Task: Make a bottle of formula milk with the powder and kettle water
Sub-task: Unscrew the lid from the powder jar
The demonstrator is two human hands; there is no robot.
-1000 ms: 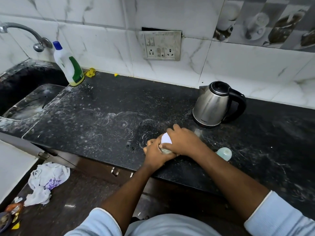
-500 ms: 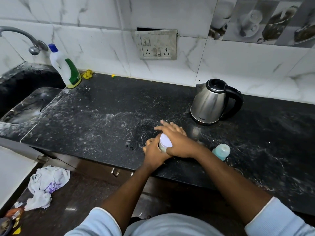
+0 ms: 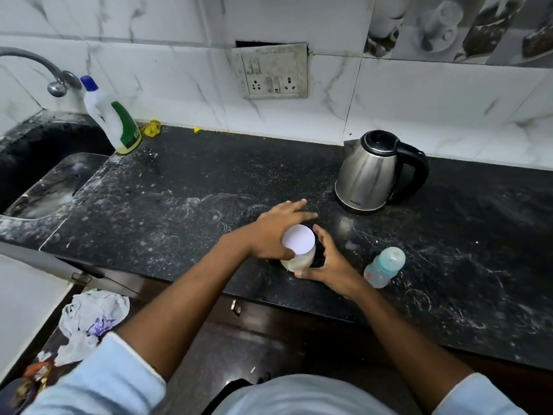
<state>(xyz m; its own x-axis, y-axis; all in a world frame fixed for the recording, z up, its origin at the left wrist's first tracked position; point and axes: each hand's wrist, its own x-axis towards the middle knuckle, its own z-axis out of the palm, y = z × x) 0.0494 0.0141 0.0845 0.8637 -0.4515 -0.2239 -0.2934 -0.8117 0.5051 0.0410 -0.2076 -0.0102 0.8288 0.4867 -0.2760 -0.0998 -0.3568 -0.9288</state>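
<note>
Gripping: my left hand (image 3: 273,235) clamped the powder jar (image 3: 298,248).
Right hand (image 3: 327,262): fingers apart, cupped beside it.
Bottle (image 3: 384,266): just right.
Kettle (image 3: 369,172): behind, upright.

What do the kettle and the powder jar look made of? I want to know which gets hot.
Kettle: brushed steel by its grey metallic sheen, with what looks like a black plastic handle and lid. Powder jar: clear, pale powder showing through; glass or plastic is unclear. Its flat white lid looks plastic.
</note>
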